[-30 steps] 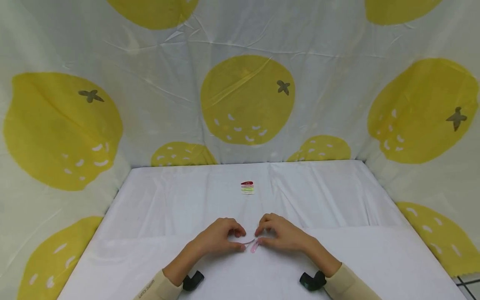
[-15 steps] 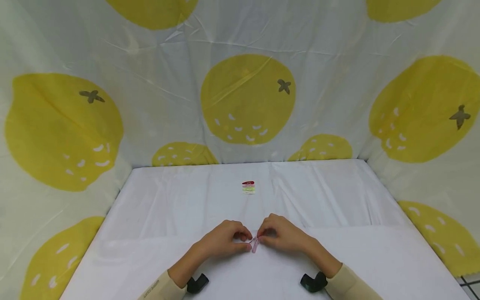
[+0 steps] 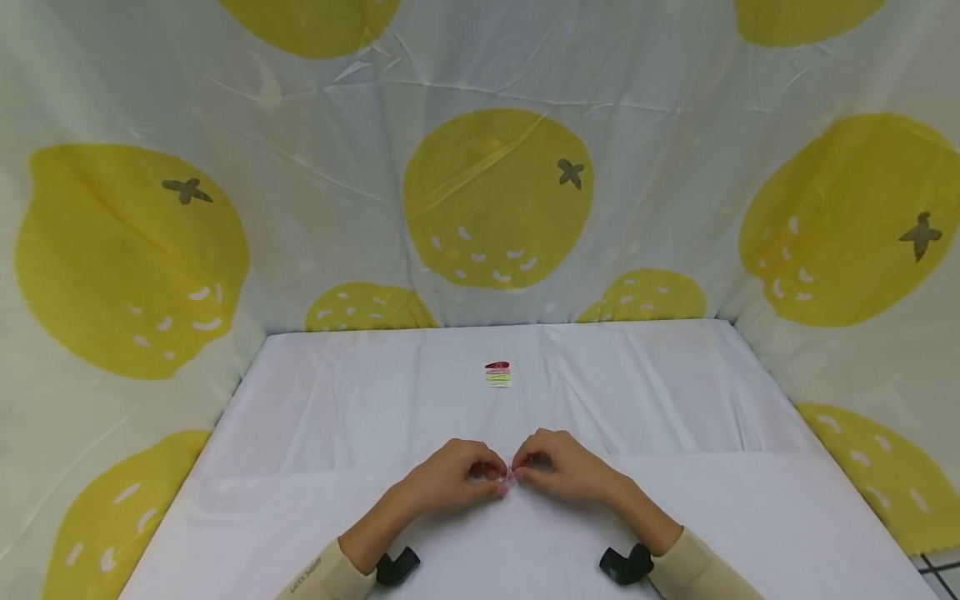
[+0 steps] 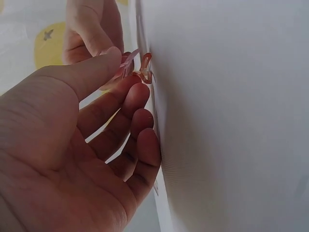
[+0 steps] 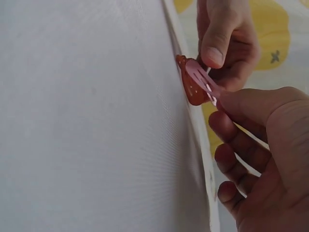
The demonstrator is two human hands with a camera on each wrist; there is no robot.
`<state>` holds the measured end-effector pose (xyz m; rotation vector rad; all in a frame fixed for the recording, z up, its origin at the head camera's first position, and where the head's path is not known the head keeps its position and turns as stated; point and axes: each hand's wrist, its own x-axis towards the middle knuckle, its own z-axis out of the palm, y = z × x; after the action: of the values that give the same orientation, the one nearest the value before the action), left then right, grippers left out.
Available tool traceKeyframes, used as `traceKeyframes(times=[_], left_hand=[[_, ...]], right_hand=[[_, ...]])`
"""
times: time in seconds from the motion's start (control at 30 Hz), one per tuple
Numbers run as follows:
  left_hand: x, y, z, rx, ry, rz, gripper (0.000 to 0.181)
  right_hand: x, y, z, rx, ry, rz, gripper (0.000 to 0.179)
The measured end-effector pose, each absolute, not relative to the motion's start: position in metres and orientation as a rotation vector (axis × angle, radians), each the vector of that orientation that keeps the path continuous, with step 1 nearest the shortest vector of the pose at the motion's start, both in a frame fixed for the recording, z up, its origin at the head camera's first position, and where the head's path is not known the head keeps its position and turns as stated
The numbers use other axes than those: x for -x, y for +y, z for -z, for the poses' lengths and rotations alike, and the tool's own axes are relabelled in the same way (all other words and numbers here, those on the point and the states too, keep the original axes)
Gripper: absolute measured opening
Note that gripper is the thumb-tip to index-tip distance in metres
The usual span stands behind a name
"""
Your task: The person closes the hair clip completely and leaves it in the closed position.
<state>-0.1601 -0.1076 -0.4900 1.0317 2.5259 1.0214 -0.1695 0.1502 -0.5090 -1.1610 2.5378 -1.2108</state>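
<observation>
My left hand (image 3: 457,473) and right hand (image 3: 566,473) meet low over the white table, fingertips close together. Between them is a pink snap hair clip (image 5: 197,74); my right thumb and forefinger pinch its narrow end. In the left wrist view, my left thumb and forefinger close on the clips from the other side. A second hair clip (image 5: 193,94), red-brown in the wrist views, crosses the pink one and sits on its table side. How the two clips are joined is hidden by the fingers.
Farther back on the white tabletop (image 3: 360,400) lies a small row of hair clips (image 3: 497,374) in red, pink, yellow-green and white. Lemon-print cloth (image 3: 495,200) hangs behind and at both sides. Black cameras (image 3: 397,567) are strapped to both wrists.
My left hand has moved right, closing the gap to the right hand, which stays nearly in place. The clips, earlier spread between the hands, are now bunched at the fingertips.
</observation>
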Motion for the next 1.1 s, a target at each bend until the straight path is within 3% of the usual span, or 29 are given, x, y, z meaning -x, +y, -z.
traceKeyframes(times=[0.57, 1.1], left_hand=[[0.165, -0.096, 0.485, -0.958, 2.644, -1.137, 0.006], [0.176, -0.090, 0.480, -0.841, 2.744, -1.225, 0.006]], right_hand=[[0.172, 0.147, 0.498, 1.186, 2.586, 1.344, 0.010], [0.181, 0.141, 0.496, 0.953, 2.723, 1.342, 0.006]])
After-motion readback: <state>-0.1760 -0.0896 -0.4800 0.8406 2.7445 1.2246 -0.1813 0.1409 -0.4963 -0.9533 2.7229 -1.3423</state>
